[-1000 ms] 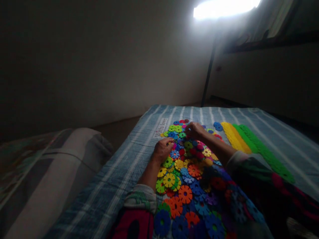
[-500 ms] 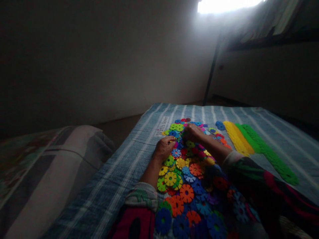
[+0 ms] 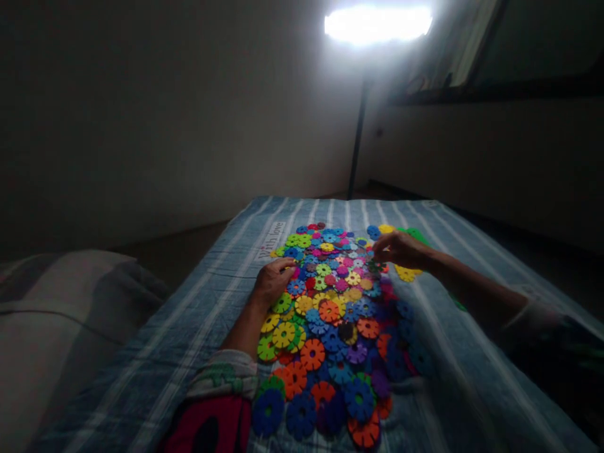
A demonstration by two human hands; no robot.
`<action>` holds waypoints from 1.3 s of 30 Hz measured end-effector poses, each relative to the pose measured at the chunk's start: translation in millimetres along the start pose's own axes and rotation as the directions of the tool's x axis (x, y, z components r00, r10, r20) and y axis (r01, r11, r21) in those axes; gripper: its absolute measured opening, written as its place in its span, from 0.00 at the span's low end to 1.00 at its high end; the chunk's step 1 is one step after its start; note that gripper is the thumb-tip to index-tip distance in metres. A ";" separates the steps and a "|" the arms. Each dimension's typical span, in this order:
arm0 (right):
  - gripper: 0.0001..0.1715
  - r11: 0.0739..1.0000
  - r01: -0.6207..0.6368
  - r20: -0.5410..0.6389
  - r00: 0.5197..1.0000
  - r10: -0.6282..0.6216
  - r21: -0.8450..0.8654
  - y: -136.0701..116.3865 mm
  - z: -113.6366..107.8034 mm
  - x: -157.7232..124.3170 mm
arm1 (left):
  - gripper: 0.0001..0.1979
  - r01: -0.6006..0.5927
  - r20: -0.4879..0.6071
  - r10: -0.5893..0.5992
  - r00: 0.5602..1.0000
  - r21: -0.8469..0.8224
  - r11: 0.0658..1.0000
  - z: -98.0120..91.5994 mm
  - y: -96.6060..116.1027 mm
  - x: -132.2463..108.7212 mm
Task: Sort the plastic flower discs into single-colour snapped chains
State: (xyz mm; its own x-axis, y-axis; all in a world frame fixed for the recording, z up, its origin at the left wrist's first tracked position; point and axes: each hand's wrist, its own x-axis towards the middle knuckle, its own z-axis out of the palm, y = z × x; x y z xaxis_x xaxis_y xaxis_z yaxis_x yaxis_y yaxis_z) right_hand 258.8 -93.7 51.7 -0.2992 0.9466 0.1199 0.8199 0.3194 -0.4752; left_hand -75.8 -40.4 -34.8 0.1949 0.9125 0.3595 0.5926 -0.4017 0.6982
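Note:
Many flat, notched, flower-shaped plastic discs in mixed colours lie in a long heap, among them an orange disc (image 3: 312, 354) and a yellow disc (image 3: 284, 335). At the heap's left edge rests my left hand (image 3: 272, 282), its fingers loosely bent and apart over the discs, close to a magenta disc (image 3: 296, 273). My right hand (image 3: 400, 249) is above the heap's far right side, fingertips pinched together. A dark green disc (image 3: 376, 266) shows at those fingertips, apparently held, though the dim light blurs it.
Right of the heap are yellow discs (image 3: 408, 274) and green discs (image 3: 413, 234) in rows, partly behind my right arm, with blue discs (image 3: 372, 231) beside them. A striped blue cloth (image 3: 198, 340) covers the surface. Behind it stands a lamp pole (image 3: 357, 141); pale bedding (image 3: 70, 333) lies left.
My right hand has moved right, from the middle of the heap to its right side near the rows. My left hand stays at the left edge. The whole view has shifted.

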 end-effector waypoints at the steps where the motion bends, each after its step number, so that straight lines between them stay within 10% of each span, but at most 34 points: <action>1: 0.09 1.000 -0.023 0.004 1.000 0.023 -0.013 11.7 -9.0 -15.2 | 0.14 -0.001 -0.001 0.001 1.000 0.001 1.000 -0.3 0.0 0.8; 12: 0.15 0.961 -0.276 0.117 0.953 0.278 -0.038 86.3 -51.3 -128.5 | 0.14 0.000 0.011 0.000 1.000 0.046 0.999 -4.6 3.2 5.7; 30: 0.13 0.922 -0.352 0.007 0.934 0.358 -0.161 98.2 -39.1 -139.3 | 0.14 0.001 -0.007 -0.001 1.000 0.005 1.000 -5.1 6.6 3.0; 39: 0.36 0.677 -0.588 -0.137 0.791 0.597 -0.442 63.2 -3.7 -150.8 | 0.14 0.018 0.012 -0.018 1.000 0.013 1.000 -4.8 6.9 2.8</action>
State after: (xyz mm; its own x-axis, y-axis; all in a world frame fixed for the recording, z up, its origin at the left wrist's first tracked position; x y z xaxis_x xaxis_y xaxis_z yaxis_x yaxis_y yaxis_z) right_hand 357.6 -216.2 6.8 0.3196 0.9450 -0.0698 0.9471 -0.3208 -0.0072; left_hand -74.9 -41.0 -26.1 0.1937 0.9206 0.3392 0.6060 -0.3842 0.6965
